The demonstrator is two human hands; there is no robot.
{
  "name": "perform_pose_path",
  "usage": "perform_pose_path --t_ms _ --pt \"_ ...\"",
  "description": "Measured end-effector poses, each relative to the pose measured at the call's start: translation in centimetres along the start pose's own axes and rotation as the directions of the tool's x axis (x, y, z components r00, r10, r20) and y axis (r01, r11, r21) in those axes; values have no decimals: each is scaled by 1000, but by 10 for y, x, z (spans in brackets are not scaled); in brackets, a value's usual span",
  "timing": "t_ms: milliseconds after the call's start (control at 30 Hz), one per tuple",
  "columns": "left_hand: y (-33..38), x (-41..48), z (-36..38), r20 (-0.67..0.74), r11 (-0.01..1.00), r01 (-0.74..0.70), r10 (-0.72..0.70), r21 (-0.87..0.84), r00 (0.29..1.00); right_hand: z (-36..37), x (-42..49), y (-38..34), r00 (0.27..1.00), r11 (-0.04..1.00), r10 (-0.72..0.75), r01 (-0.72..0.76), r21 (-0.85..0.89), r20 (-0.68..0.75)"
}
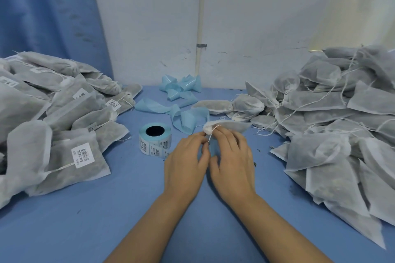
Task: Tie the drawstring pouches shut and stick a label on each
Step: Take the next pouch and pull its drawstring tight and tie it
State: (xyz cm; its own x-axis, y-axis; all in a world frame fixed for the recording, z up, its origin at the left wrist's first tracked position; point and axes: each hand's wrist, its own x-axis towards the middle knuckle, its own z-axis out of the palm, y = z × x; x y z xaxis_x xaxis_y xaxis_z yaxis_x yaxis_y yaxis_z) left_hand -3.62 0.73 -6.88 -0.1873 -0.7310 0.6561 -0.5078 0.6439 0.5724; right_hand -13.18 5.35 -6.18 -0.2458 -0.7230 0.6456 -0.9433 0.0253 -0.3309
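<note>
Head view: a grey drawstring pouch (233,125) is held at the middle of the blue table (128,209), its gathered neck gripped by curled fingers of the right hand (232,160), while its white string (210,136) is pinched by the left hand (186,162). A label roll (155,140) is set just left; labelled pouches (53,126) are piled far left, unlabelled pouches (331,130) right.

Label roll (155,139): 1. Hands: 2, left hand (188,156) and right hand (230,153), both just right of the roll. Pouch (230,125) held in the hands: 1. Pouch heaps: 2, labelled heap (64,113) left of the roll and unlabelled heap (331,124) well right of it. Too many overlapping pouches in each to count. Blue strip tangles behind the roll: 2, near tangle (183,117) and far tangle (181,86). Wall pipe (199,28): 1. Curtain (42,17): 1.
</note>
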Motion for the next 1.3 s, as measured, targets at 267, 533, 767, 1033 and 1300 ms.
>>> perform_pose_path --t_ms 267,533,767,1033,1300 --pt "5 0 -4 73 995 -89 86 45 994 1 -1 0 997 999 -41 40 -16 -65" --pt "9 2 -5 -3 940 -249 256 234 967 1 -1 2 1000 1000 -9 10 24 -20" --pt "10 -1 -6 25 989 -97 94 113 995 2 2 7 994 937 48 -9 349 -101" --pt "13 -1 -4 82 990 -92 83 110 993 2 5 14 945 730 316 -184 658 -87" --pt "8 0 -1 99 996 91 -91 12 991 -2 8 15 912 577 403 -312 755 69"
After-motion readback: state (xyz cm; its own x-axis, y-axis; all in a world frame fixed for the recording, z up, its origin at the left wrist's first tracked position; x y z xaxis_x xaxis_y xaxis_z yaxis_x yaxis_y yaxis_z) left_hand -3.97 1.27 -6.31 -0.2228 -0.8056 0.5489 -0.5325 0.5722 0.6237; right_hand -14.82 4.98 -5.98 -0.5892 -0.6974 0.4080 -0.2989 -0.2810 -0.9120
